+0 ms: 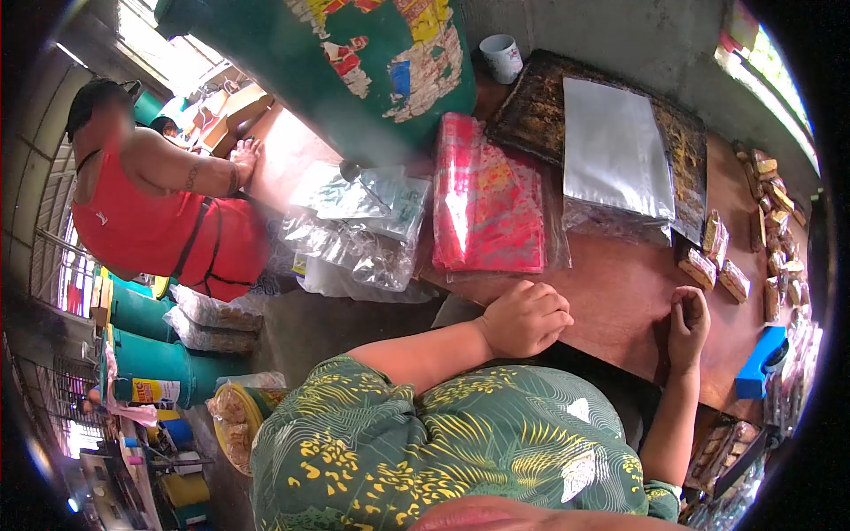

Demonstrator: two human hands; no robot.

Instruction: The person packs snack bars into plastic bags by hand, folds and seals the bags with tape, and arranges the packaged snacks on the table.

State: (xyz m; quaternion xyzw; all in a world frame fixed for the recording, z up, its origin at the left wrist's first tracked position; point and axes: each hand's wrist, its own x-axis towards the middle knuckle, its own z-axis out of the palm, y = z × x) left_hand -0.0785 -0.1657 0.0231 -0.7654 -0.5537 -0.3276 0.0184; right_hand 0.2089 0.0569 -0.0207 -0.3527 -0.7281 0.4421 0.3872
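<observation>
My left hand (529, 315) is closed in a loose fist at the near edge of the brown table (611, 288); no object sticks out of it. Just beyond it lies a stack of red printed plastic bags (490, 199). On the right, my right hand (689, 320) has its fingers curled in, with nothing showing in them. Nearest to that hand are small wrapped bars (733, 280) in clear film. A silvery plastic bag sheet (617, 146) tops a pile of clear bags on a dark worn board (540, 106).
A large green drum (403, 66) stands at the back beside a white mug (502, 57). More wrapped bars (779, 221) and a blue tape dispenser-like object (760, 363) are at right. A person in red (159, 212) stands at left, near clear bags (363, 221) and teal drums (146, 363).
</observation>
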